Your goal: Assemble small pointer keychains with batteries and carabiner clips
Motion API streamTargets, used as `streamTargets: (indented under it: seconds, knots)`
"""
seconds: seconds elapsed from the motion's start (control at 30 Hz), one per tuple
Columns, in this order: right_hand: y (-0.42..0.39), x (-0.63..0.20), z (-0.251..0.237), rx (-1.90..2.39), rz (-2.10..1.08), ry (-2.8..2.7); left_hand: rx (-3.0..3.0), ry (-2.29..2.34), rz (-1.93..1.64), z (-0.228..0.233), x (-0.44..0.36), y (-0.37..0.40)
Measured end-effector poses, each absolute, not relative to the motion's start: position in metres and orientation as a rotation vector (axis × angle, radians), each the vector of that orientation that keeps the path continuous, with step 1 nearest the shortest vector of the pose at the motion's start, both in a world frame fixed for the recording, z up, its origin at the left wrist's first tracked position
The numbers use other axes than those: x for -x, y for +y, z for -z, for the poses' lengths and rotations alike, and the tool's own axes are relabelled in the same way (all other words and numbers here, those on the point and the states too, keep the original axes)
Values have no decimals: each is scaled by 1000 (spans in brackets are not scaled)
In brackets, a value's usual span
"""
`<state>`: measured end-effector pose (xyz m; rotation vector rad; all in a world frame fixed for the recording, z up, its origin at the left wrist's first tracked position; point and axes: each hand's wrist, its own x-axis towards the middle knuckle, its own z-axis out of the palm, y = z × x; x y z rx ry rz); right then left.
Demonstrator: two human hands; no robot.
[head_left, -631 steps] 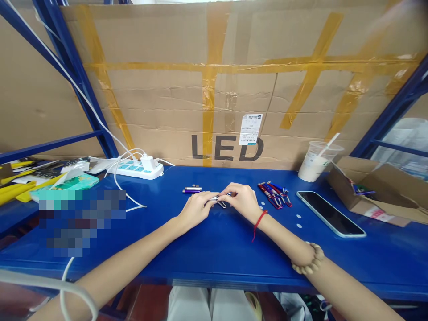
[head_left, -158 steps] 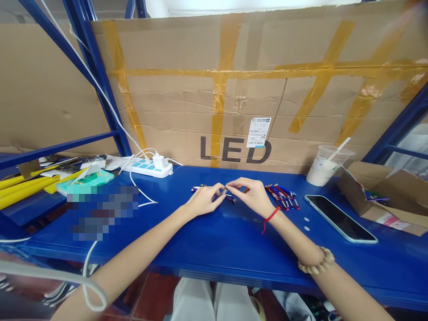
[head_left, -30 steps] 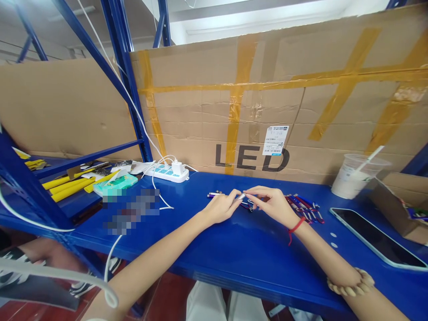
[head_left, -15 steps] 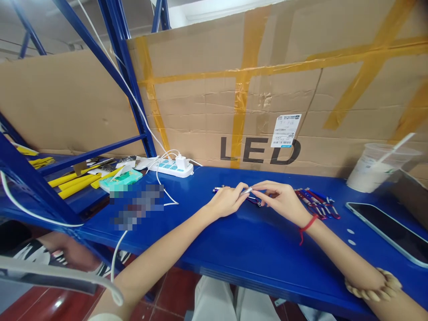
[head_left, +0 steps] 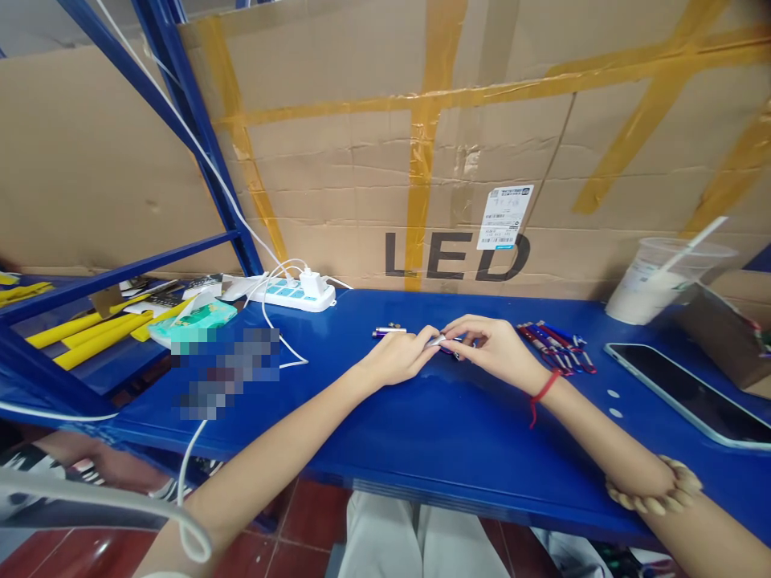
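Observation:
My left hand (head_left: pixel 397 355) and my right hand (head_left: pixel 495 350) meet above the middle of the blue tabletop. Between their fingertips is a small silver piece (head_left: pixel 436 341), pinched from both sides; its exact kind is too small to make out. Just behind my left hand lies a short silver-and-purple pen-like part (head_left: pixel 389 331). Another dark purple part (head_left: pixel 456 350) shows partly beneath my right fingers. Beyond my right wrist, several red and blue pens (head_left: pixel 557 347) lie side by side in a group.
A phone (head_left: pixel 692 391), a plastic cup with a straw (head_left: pixel 650 281) and two small white discs (head_left: pixel 614 404) are on the right. Leftward are a white power strip (head_left: pixel 293 295), its cable, a green packet (head_left: pixel 198 321) and yellow tubes (head_left: pixel 102 337). A large cardboard sheet (head_left: pixel 337 185) stands behind.
The camera view has shifted, so the scene sits further left and slightly higher. My right fingers have closed in over the silver piece, covering more of it.

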<state>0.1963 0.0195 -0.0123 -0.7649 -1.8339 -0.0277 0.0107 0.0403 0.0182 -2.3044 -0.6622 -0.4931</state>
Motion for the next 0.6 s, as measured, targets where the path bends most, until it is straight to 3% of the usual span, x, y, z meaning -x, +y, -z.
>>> streamTargets:
  seconds: [0.2, 0.37, 0.6]
  knots:
    - [14, -227, -1, 1046, 9, -1805, 2274, -745, 589, -16, -13, 43]
    - [4, -261, -7, 1662, 19, -1844, 2282, -795, 628, -16, -13, 43]
    - [1, -274, -1, 2020, -508, -1673, 2336, -849, 655, -16, -15, 39]
